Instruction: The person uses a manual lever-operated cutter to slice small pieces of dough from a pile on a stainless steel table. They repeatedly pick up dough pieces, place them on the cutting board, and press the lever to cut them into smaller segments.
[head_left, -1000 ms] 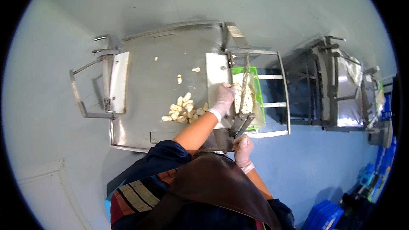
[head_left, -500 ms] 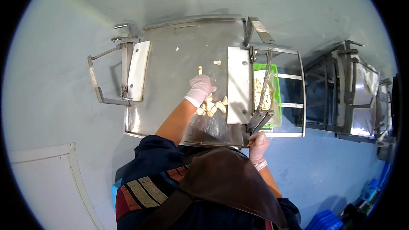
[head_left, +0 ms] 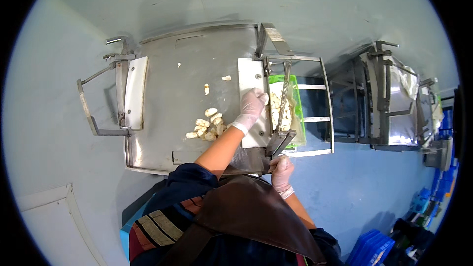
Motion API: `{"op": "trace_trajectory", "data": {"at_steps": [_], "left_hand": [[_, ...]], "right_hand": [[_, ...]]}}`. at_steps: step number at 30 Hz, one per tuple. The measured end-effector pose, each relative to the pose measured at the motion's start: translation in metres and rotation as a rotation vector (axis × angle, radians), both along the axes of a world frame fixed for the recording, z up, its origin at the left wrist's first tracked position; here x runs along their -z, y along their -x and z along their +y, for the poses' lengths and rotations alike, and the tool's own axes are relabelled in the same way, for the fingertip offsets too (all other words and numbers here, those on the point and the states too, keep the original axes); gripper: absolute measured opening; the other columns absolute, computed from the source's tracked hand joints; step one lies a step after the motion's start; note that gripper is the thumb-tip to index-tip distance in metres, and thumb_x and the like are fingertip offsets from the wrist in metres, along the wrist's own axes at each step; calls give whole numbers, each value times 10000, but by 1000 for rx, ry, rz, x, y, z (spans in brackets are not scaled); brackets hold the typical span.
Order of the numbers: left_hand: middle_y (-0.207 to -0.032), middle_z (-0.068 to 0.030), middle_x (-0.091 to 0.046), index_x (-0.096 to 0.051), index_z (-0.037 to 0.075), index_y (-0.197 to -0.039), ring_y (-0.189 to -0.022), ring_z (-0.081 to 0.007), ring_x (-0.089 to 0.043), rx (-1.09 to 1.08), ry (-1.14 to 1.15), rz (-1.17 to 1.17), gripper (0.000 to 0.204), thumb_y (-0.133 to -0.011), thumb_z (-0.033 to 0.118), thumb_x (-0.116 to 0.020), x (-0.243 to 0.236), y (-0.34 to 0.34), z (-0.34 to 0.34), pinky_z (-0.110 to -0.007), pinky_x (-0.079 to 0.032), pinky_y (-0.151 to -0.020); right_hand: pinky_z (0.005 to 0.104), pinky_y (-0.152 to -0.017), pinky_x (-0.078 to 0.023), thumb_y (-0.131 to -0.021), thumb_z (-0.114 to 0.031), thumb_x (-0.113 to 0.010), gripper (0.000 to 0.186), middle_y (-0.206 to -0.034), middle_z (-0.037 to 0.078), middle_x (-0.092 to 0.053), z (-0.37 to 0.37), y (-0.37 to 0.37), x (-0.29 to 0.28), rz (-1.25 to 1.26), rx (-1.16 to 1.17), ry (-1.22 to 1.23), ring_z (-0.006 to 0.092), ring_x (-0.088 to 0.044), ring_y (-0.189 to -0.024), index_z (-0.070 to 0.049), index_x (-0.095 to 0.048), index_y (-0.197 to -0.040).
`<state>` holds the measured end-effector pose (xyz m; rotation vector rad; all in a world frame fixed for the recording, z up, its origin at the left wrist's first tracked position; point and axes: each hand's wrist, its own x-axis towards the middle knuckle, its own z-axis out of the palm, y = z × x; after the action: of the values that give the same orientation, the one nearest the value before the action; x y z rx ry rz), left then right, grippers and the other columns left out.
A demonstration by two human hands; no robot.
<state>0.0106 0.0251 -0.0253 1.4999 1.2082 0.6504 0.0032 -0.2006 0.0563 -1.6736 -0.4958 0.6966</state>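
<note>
My left hand [head_left: 253, 106], in a thin pale glove, is closed over the white cutting board [head_left: 250, 135], its fingertips at the board's right edge beside the hinged metal blade frame. What it pinches is hidden by the fingers. Below the frame's near end, my gloved right hand [head_left: 282, 171] is wrapped round the end of the lever handle [head_left: 283, 144]. A pile of stubby cream-coloured food pieces [head_left: 209, 125] lies on the steel table [head_left: 165, 93], left of my left wrist. Two more loose pieces, one brown-marked [head_left: 206, 89] and one pale [head_left: 226, 78], lie farther back.
Right of the board, a green basket [head_left: 298, 99] lined with clear film holds cut pale pieces, beneath the spring and metal rails [head_left: 331, 118]. A second cutter [head_left: 132, 93] stands at the table's left end. More steel machines [head_left: 382, 98] stand along the wall; blue crates [head_left: 372, 247] sit lower right.
My left hand has moved right, from the food pile to the cutting board's right edge. My right hand keeps hold of the lever handle. The whole view has shifted slightly.
</note>
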Motion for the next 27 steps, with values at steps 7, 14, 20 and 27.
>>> {"op": "trace_trajectory", "data": {"at_steps": [7,14,20,27], "left_hand": [[-620,-31,-568,-591,-2,-747,-536,-99,-520,-12,28,-51,74,-770,68,-595,-11,5,-8,-237,-428,-512],[-576,-85,-585,-601,6,-675,-510,-129,-535,-29,-265,61,136,-734,129,-606,-9,8,-14,-266,-436,-523],[-585,-120,-588,-601,6,-677,-511,-160,-551,-28,-198,-34,124,-729,118,-591,-12,1,-13,-292,-436,-524],[-631,-61,-584,-588,-29,-778,-540,-116,-534,241,-290,-77,81,-774,23,-525,17,3,-2,-246,-433,-507]], "right_hand": [[228,-360,-298,-858,-483,-382,555,-442,32,-445,1,3,3,-4,31,-13,92,-411,-367,-25,-477,-558],[226,-379,-271,-889,-414,-379,539,-428,14,-407,34,-2,-74,86,118,45,84,-373,-371,-29,-473,-524],[233,-397,-307,-882,-348,-400,468,-462,19,-438,18,1,-50,53,112,94,75,-389,-405,-25,-480,-553],[232,-364,-273,-899,-395,-341,541,-417,27,-416,8,7,-14,-36,144,25,95,-373,-350,-32,-469,-519]]}}
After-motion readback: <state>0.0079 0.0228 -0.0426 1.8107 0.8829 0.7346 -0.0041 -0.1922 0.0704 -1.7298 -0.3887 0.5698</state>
